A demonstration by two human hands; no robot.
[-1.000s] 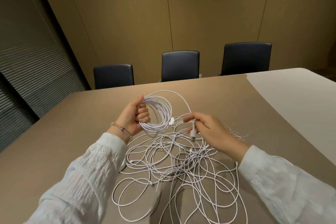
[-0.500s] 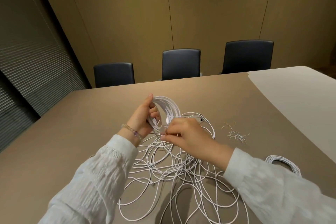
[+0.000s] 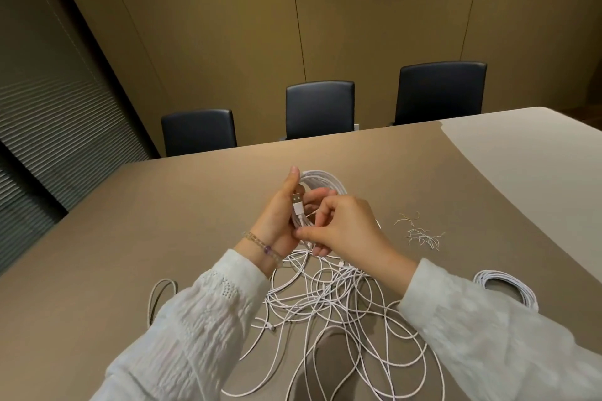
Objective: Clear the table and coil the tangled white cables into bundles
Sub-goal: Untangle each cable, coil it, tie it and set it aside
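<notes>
Table (image 3: 195, 221): we note a brown top, three dark chairs (image 3: 320, 109) behind its far edge.
Tangle (image 3: 332, 312): loose white cable on the table, below both hands.
Finished bundle (image 3: 503, 286): coiled, flat on the table beside our right sleeve.
Coil in hand (image 3: 322, 180): raised above the tangle.
Left hand (image 3: 280, 215): we grip the coil, thumb up.
Right hand (image 3: 345, 225): we pinch strands at the coil's lower edge.
USB plug (image 3: 296, 200): lies against the left palm.
Twist ties (image 3: 422, 234): small scatter, right of the hands.

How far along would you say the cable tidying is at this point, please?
One finished bundle already lies on the table at the right. A second coil is in hand: the left hand grips it with its USB plug up, while the right hand pinches the strands. The tangled cables and small wire ties remain.
</notes>
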